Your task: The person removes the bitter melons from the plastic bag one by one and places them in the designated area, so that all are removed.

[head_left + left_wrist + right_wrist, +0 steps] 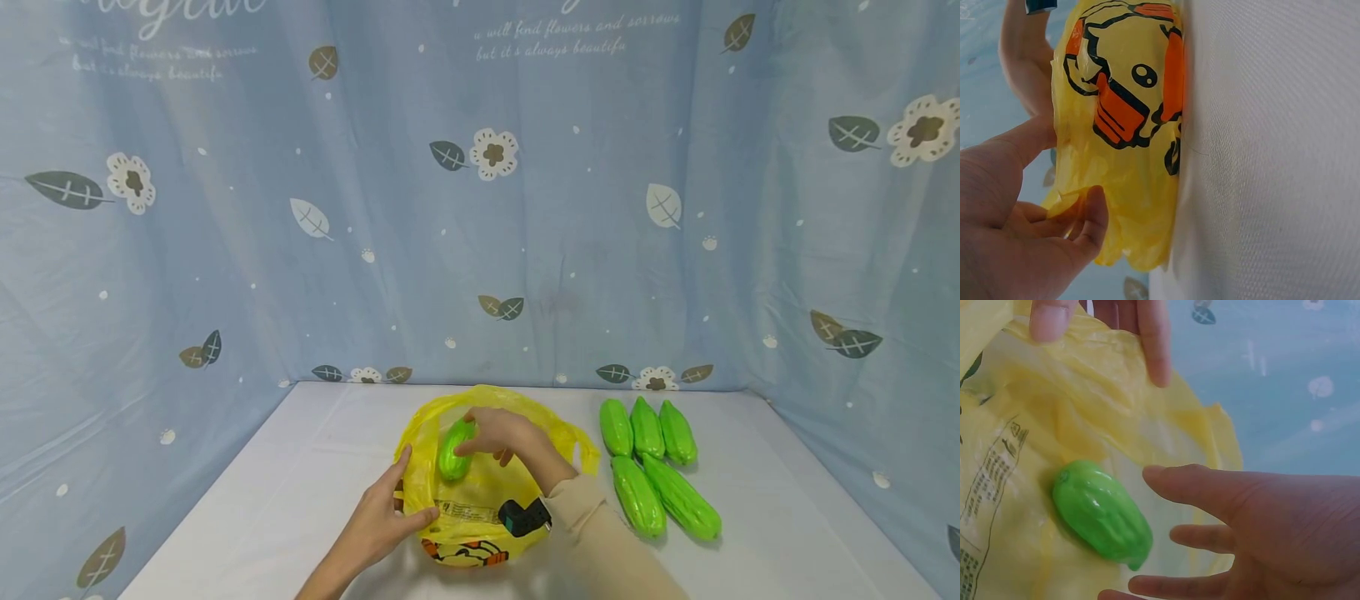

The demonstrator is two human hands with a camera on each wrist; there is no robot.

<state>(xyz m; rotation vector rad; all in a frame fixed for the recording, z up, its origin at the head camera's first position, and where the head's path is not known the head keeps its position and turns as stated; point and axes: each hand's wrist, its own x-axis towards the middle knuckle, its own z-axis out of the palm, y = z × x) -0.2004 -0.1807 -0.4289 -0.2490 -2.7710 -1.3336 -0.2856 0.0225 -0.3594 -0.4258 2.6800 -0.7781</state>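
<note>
A yellow plastic bag (487, 493) with a cartoon duck print on its front lies on the table, its mouth spread wide. One glossy, ribbed green gourd (1102, 512) rests inside it. My left hand (378, 512) holds the bag's left rim, with its thumb and fingers (1092, 215) on the plastic. Inside the mouth, my right hand (501, 433) hovers just beside the gourd, fingers spread and slightly bent. In the right wrist view a gap shows between that hand and the gourd.
Several more green gourds (633, 496) lie in two rows on the white table (780, 500), right of the bag. A small black device (523, 517) sits at the right wrist. Blue printed curtains (405, 275) enclose the table's back and sides.
</note>
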